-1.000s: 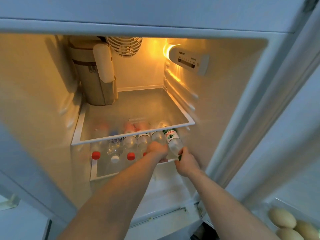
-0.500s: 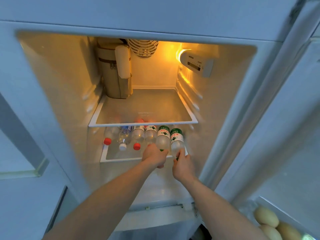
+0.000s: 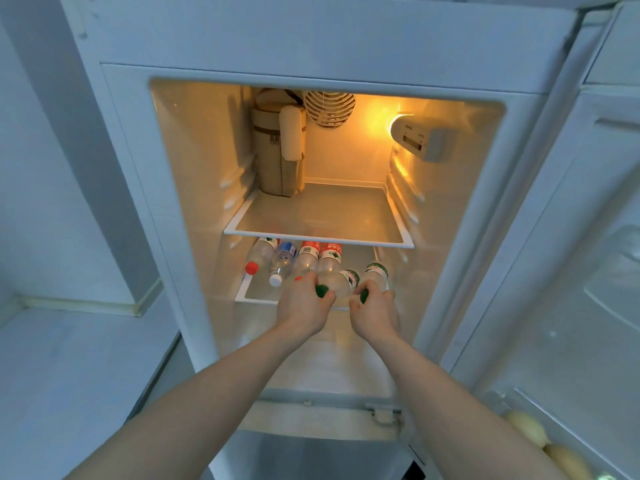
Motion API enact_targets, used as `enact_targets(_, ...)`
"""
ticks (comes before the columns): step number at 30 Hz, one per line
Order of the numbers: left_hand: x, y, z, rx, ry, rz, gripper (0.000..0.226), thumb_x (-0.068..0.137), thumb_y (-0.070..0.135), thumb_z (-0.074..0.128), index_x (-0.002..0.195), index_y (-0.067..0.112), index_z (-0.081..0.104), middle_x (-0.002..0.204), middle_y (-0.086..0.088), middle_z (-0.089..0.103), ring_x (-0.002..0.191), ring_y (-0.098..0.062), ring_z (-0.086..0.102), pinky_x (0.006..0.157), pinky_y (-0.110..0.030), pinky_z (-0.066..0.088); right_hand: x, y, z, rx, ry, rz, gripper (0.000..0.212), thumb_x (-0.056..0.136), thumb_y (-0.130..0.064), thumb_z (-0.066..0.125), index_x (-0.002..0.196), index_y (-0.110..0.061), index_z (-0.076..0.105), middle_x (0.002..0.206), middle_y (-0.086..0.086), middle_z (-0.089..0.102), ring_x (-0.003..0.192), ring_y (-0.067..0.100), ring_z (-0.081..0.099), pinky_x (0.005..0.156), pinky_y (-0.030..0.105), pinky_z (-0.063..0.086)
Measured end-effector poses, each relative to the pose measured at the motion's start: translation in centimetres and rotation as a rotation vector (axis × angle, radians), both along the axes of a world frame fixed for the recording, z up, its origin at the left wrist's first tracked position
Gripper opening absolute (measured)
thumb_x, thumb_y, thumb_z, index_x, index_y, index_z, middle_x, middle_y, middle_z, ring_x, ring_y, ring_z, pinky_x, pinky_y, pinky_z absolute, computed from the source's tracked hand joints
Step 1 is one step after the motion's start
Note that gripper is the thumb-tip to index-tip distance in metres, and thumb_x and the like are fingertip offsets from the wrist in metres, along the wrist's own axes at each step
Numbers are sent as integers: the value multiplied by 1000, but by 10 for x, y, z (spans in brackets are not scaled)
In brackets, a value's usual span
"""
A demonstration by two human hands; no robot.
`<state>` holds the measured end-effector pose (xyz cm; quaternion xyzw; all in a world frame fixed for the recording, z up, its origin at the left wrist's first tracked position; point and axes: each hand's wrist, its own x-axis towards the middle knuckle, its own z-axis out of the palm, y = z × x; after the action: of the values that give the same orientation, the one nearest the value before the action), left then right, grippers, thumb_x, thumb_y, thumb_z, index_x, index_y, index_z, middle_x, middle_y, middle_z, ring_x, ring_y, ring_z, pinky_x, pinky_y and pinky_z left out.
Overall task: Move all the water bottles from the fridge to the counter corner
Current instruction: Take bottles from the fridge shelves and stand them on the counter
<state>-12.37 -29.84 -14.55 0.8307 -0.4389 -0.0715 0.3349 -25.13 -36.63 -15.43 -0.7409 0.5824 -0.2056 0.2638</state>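
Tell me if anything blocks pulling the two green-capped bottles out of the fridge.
Nothing visible does. The left hand and right hand each grip a green-capped bottle at the cap end, at the lower shelf's front edge. The glass shelf above sits higher, and the door is open.

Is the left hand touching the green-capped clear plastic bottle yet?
Touching. The head view shows the left hand with fingers curled round the neck of the green-capped clear plastic bottle, its cap poking out beside them.

Six water bottles lie under the glass shelf (image 3: 318,237): two red-capped (image 3: 252,267), one white-capped (image 3: 276,280), one with cap hidden (image 3: 329,261), two green-capped (image 3: 341,284). One tan bag (image 3: 277,147) on that shelf. Two hands (image 3: 304,304). At least two eggs (image 3: 526,427) far right of the shelf.
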Motion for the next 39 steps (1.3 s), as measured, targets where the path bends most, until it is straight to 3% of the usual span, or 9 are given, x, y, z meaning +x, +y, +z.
enact_targets(5,9,32,19,-112,-82,-17,20,94,40,65,93,28,48,82,5,59,78,-21,59,61,-33,45,0,0,27,-87,-185,-61,10,97,-23,61,102,-31,60,128,4,57,94,29,54,78,32,40)
enact_targets(9,15,55,36,-138,-135,-9,17,95,46,63,94,31,56,84,8,59,75,-16,56,58,-31,43,1,13,49,-159,-268,20,6,96,-25,65,101,-27,65,136,1,60,111,29,60,78,31,41)
enact_targets(13,18,92,37,-66,-135,6,19,97,47,61,91,30,54,73,13,54,67,-9,52,52,-27,33,2,27,70,-112,-226,166,20,98,-33,66,116,-25,65,109,0,67,99,22,55,79,30,44)
enact_targets(16,21,125,31,-3,-101,44,23,96,47,62,86,27,57,73,9,59,69,-13,58,55,-29,42,0,43,73,-5,-238,287,12,95,-37,68,105,-37,62,96,1,72,81,21,71,75,44,63)
enact_targets(20,31,183,21,49,10,97,21,93,50,64,87,31,58,74,8,66,65,-12,67,61,-35,56,6,82,65,91,-192,434,16,95,-30,71,108,-29,63,91,-3,67,64,15,75,70,46,65)
enact_targets(24,39,253,18,33,98,182,17,90,52,64,87,36,59,75,11,68,67,-10,69,68,-39,59,20,131,61,108,-139,578,9,93,-29,73,91,-27,64,84,-2,71,62,12,74,73,47,65)
enact_targets(31,30,380,26,-52,212,347,13,88,43,71,86,35,61,74,7,61,69,-17,69,70,-44,58,41,231,62,162,-80,899,10,90,-26,74,88,-32,66,83,5,71,61,15,74,71,48,63)
enact_targets(39,7,545,24,-78,225,629,13,86,42,73,87,36,62,70,2,61,66,-17,67,69,-41,55,90,374,62,208,9,1266,10,92,-32,75,89,-27,66,58,-12,60,60,14,75,67,37,60)
